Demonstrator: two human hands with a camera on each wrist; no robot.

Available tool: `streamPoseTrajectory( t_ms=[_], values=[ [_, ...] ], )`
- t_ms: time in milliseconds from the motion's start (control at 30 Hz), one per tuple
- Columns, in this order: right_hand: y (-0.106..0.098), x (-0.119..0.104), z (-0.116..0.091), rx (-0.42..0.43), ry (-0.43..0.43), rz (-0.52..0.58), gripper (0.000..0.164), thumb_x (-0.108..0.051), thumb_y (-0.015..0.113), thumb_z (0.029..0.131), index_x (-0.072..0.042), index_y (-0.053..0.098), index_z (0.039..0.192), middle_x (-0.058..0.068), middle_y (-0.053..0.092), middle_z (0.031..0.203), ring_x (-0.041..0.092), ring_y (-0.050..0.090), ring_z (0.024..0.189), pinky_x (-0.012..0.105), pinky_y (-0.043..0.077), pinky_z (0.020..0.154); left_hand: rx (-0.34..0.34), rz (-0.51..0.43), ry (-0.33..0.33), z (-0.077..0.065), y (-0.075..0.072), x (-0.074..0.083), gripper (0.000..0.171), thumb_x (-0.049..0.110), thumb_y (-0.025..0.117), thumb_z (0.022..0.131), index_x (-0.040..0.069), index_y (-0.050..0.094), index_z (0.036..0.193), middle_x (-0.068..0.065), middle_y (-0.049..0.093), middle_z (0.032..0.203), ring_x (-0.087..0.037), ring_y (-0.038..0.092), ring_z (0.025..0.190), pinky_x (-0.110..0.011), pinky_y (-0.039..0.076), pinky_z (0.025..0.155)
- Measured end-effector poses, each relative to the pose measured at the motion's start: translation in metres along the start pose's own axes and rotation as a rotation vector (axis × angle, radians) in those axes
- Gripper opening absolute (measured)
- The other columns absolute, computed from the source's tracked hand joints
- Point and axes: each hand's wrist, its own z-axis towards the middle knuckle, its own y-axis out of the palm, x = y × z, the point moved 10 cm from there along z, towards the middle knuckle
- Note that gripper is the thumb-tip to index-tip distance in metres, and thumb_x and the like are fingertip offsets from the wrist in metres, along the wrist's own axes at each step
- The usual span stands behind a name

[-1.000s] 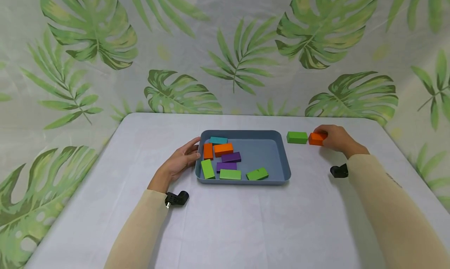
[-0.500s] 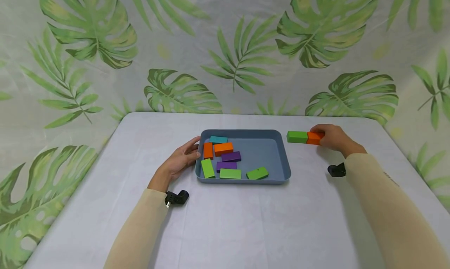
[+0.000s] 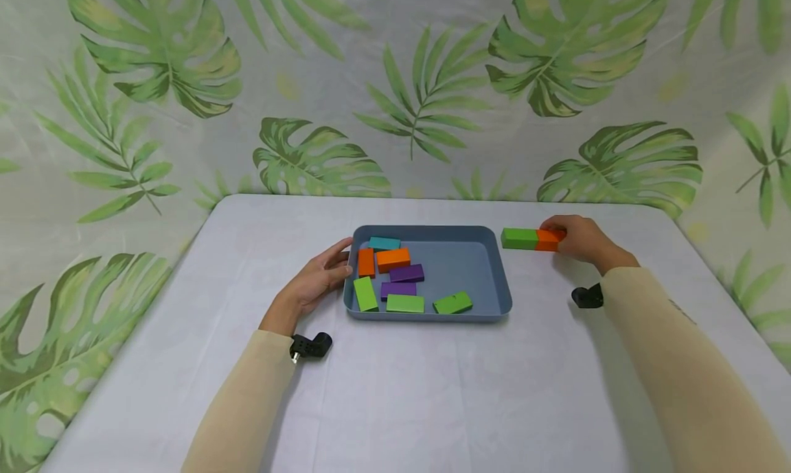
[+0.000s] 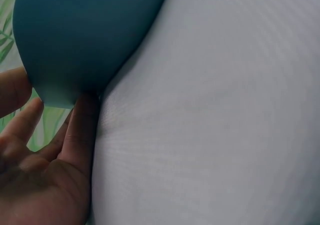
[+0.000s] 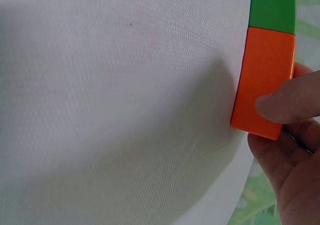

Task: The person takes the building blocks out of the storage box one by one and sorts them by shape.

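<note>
My right hand (image 3: 583,241) pinches an orange block (image 3: 547,240) on the table, right of the tray. In the right wrist view, the thumb (image 5: 287,102) lies on the broad face of that orange block (image 5: 262,82). Its far end meets the end of a green block (image 3: 519,239), so the two form a straight row. My left hand (image 3: 313,281) rests against the left wall of a blue-grey tray (image 3: 503,281), its fingers spread and relaxed. The left wrist view shows those fingertips (image 4: 86,105) touching the tray's outer side (image 4: 90,35).
Inside the tray, mostly at its left, lie a teal block (image 3: 384,244), two orange blocks (image 3: 393,259), two purple blocks (image 3: 406,273) and several light green ones (image 3: 404,303). A white cloth (image 3: 395,390) covers the table. Behind it hangs a leaf-patterned curtain (image 3: 426,95).
My right hand has slid the orange block left until it met the green block, closing the gap. Both blocks have then shifted slightly left together. The left hand and tray stay put.
</note>
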Motion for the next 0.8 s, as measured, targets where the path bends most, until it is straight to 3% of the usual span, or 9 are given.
streamPoseTrajectory(
  t_ms=[367, 500, 633, 800],
  values=[
    [0.000, -0.004, -0.001, -0.009, -0.008, -0.004, 0.047, 0.003, 0.054, 0.087, 0.002, 0.053, 0.133, 0.034, 0.052, 0.133, 0.046, 0.047, 0.115, 0.064, 0.038, 0.107, -0.012, 0.001, 0.013, -0.002, 0.002, 0.004, 0.067, 0.006, 0.053, 0.099, 0.030, 0.028, 0.158, -0.011, 0.024, 0.165, -0.029, 0.029, 0.151, -0.050, 0.026, 0.124],
    [-0.004, -0.013, 0.000, -0.005, -0.061, -0.039, 0.054, -0.003, 0.057, 0.084, 0.004, 0.051, 0.136, 0.036, 0.050, 0.133, 0.048, 0.048, 0.116, 0.064, 0.041, 0.104, -0.015, 0.000, 0.014, -0.002, 0.003, 0.004, 0.068, 0.006, 0.053, 0.099, 0.030, 0.028, 0.158, -0.012, 0.024, 0.164, -0.030, 0.029, 0.150, -0.050, 0.026, 0.124],
    [-0.019, -0.042, -0.004, 0.067, -0.161, -0.122, 0.052, -0.007, 0.055, 0.082, 0.005, 0.056, 0.132, 0.036, 0.053, 0.133, 0.051, 0.049, 0.119, 0.065, 0.043, 0.098, -0.016, -0.007, 0.016, -0.002, 0.003, 0.003, 0.068, 0.006, 0.053, 0.099, 0.029, 0.027, 0.158, -0.012, 0.025, 0.164, -0.030, 0.030, 0.150, -0.050, 0.026, 0.124],
    [-0.032, -0.103, -0.012, 0.133, -0.292, -0.134, 0.040, -0.007, 0.056, 0.090, 0.004, 0.062, 0.127, 0.030, 0.059, 0.130, 0.048, 0.052, 0.122, 0.064, 0.043, 0.101, -0.014, -0.012, 0.013, -0.001, 0.001, 0.000, 0.068, 0.006, 0.053, 0.099, 0.029, 0.027, 0.158, -0.012, 0.024, 0.164, -0.030, 0.030, 0.149, -0.050, 0.026, 0.124]
  ],
)
